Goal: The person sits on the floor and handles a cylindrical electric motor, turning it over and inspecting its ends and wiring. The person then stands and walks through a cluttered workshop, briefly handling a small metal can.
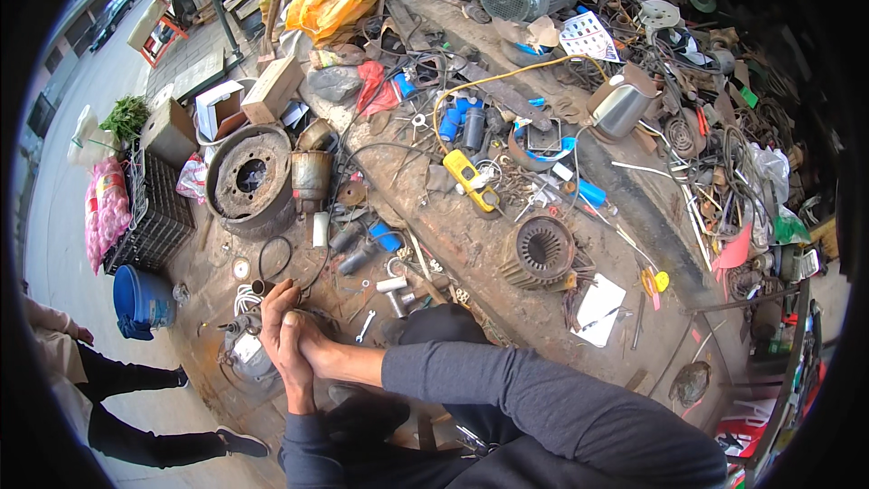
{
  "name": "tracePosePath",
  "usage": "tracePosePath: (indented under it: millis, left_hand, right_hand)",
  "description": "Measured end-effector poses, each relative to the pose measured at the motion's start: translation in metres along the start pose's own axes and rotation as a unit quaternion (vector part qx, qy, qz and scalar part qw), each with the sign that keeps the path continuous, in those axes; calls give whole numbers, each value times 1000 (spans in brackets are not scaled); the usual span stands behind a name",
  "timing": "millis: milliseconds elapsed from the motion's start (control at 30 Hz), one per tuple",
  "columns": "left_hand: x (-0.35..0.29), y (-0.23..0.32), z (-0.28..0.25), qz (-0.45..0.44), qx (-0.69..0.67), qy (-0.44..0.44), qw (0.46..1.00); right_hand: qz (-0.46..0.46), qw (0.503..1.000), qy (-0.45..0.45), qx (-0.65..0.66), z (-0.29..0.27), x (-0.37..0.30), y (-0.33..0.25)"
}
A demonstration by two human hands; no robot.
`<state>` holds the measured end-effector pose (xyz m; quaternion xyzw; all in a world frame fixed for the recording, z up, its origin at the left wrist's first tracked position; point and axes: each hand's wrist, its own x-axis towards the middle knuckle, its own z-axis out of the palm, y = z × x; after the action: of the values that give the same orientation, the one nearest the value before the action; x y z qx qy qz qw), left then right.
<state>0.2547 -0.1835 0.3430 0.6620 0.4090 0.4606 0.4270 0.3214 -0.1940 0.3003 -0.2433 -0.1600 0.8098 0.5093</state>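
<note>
My left hand and my right hand are pressed together at the lower middle left. The left fingers point up and bend at the tips. The right thumb lies against them, while the other right fingers are hidden. Both look closed, but I cannot make out what is between them. Just behind and left of them sits a grey metal motor or pump unit with a coil of white cord on top. A short brown tube end shows beside the left fingertips. An open-end wrench lies to the right.
Ahead lie a wheel rim, a motor stator, a yellow pendant control, blue cylinders and a white paper. Scrap and cables pile up at right. A blue bucket and a standing person are at left.
</note>
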Motion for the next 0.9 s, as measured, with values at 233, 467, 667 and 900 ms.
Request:
tracePosePath:
  millis: [233, 467, 667, 900]
  left_hand:
    - [0, 0, 2, 3, 14, 1, 1000]
    - [0, 2, 3, -9, -15, 0, 1000]
    - [-2, 4, 5, -16, -25, 3, 1000]
    - [-2, 2, 5, -14, -14, 0, 1000]
  right_hand:
    - [-3, 1000, -4, 5, 2, 2, 0]
    - [-10, 1000, -2, 11, 2, 0, -1]
    - [-15, 1000, 3, 16, 1, -3, -3]
    - [-23, 1000, 6, 20, 1, -5, -4]
